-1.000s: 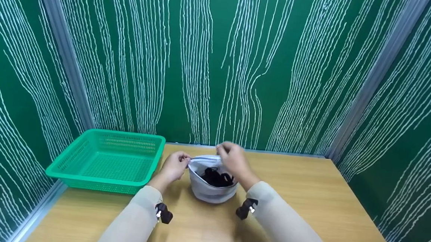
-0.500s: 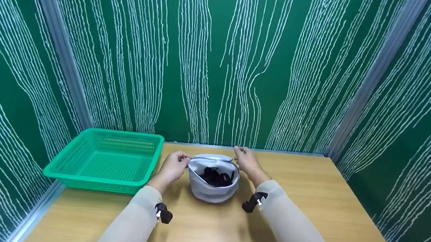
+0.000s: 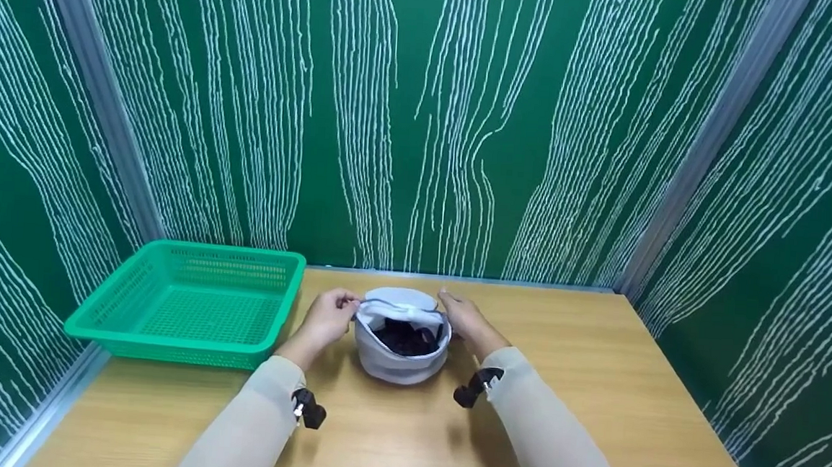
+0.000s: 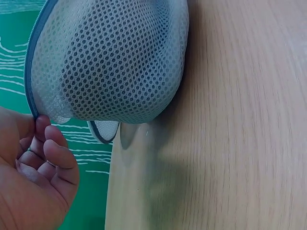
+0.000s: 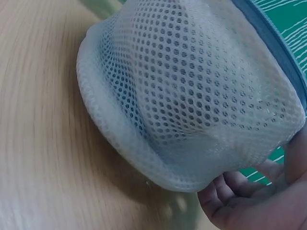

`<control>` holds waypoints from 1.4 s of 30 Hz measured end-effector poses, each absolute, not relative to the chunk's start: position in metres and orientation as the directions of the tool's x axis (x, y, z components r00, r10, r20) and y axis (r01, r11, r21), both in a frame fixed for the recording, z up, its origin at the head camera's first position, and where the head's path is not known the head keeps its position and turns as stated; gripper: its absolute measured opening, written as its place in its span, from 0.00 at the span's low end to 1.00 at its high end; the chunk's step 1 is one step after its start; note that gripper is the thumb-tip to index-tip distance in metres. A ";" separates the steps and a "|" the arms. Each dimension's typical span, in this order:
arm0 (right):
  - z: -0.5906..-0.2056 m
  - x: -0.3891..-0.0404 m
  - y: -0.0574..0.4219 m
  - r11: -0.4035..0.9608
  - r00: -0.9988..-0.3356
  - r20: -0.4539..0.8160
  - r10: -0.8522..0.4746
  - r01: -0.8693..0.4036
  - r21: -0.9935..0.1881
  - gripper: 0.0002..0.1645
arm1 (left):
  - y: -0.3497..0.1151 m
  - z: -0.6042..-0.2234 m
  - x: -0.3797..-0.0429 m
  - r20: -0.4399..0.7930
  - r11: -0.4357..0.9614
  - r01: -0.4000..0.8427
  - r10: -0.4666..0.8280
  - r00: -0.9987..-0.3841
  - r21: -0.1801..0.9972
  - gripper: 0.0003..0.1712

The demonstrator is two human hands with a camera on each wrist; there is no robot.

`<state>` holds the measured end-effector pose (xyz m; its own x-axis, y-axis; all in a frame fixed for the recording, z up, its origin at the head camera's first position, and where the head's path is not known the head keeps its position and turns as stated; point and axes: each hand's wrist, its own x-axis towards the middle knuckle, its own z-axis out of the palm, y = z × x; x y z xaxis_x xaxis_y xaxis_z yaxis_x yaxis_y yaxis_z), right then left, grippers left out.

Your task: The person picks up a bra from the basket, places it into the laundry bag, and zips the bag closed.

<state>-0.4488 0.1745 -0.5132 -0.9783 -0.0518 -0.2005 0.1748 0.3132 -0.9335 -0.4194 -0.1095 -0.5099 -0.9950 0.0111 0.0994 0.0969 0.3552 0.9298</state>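
A white mesh bag (image 3: 395, 358) with a grey zip edge stands on the wooden table (image 3: 594, 389), with dark items (image 3: 407, 338) inside its mouth. My left hand (image 3: 345, 303) pinches the bag's left rim. In the left wrist view the bag (image 4: 110, 62) bulges above my left hand (image 4: 41, 129), whose curled fingers hold the grey edge. My right hand (image 3: 449, 302) holds the right rim. The right wrist view has the bag (image 5: 192, 96) close up, with my right hand (image 5: 268, 177) curled at its rim, thumb on top.
A green plastic basket (image 3: 104, 315) stands at the table's back left, a hand's width from the bag. Green panel walls (image 3: 408, 117) close in the back and both sides. Bare wood lies in front and to the right of the bag.
My right hand has left the top of the bag, swung out to the right, and come back onto the right rim. My left hand has kept its hold on the left rim.
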 end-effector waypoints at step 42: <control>-0.487 -0.457 0.176 -0.096 -0.975 0.103 0.195 -0.123 -0.988 0.04 | -0.112 -0.503 -0.413 -0.004 0.266 -0.009 -0.020 -1.000 0.964 0.14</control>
<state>-0.4569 0.1762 -0.4865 -0.9754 0.1950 0.1027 -0.1232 -0.0964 -0.9877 -0.4133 -0.1117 -0.5032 -0.9998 -0.0202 -0.0042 -0.0094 0.2658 0.9640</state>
